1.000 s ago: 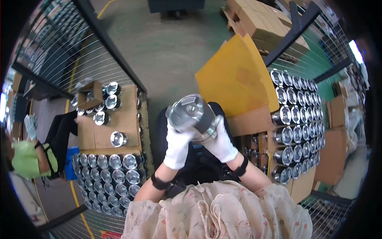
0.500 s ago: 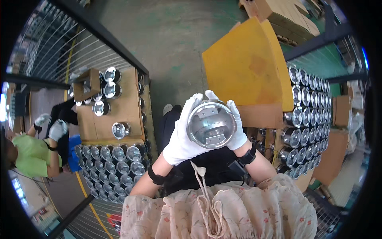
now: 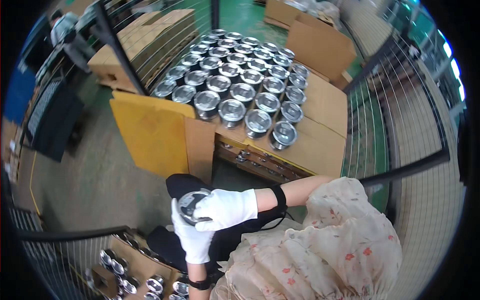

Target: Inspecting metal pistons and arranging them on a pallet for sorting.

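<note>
A round silvery metal piston (image 3: 187, 202) is held between my two white-gloved hands, low in front of my dark-trousered legs. My left hand (image 3: 195, 242) closes around it from the near left side, its forearm rising from the lower edge. My right hand (image 3: 227, 207) comes in from the right, its fingers wrapped over the piston's rim and side. The gloves cover part of the piston. Ahead, many similar pistons (image 3: 232, 111) stand upright in rows on a cardboard-covered stack (image 3: 320, 142).
A yellow board (image 3: 152, 132) and a brown cardboard flap (image 3: 200, 150) stand at the stack's near left. More pistons (image 3: 155, 283) sit on cardboard at lower left, behind a dark rail (image 3: 75, 234). Wire mesh fencing (image 3: 415, 130) runs along the right. A person (image 3: 70, 37) stands far left.
My view has turned right, bringing the rows of pistons in front of me. The piston has shifted lower left in view and tilted, and my right hand now reaches over it.
</note>
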The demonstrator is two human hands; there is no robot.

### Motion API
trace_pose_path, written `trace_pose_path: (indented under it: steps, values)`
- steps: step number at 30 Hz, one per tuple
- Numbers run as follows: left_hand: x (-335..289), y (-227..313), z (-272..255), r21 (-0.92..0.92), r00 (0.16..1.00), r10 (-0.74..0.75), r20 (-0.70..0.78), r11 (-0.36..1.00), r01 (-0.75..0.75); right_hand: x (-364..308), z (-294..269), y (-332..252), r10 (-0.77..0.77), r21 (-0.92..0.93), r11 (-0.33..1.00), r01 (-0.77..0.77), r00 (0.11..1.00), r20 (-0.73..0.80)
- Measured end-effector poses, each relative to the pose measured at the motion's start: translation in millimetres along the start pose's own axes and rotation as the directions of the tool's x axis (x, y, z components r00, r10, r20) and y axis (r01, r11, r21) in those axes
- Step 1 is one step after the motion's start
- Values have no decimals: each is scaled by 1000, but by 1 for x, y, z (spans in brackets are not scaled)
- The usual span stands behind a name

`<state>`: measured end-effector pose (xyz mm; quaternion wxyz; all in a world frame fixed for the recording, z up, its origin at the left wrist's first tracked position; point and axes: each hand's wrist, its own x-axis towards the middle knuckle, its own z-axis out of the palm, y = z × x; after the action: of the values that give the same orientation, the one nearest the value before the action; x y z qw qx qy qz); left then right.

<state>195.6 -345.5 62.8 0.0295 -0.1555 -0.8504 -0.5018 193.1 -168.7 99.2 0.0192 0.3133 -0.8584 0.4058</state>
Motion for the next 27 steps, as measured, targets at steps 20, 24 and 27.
trace_pose_path:
  steps: [20, 24, 27]
  values:
    - [-9, -87, -46, 220, 934, -340, 112, 925, 310, -283, -170, 119, 822, 92, 62, -994, -1, -569]
    - [1, -61, -25, 364, 947, -262, 188, 914, 181, -338, -234, 205, 816, 360, 104, -927, -128, -564]
    - [24, -22, 20, 327, 945, -96, 312, 945, -12, -375, -278, 259, 753, 294, 75, -953, -140, -644]
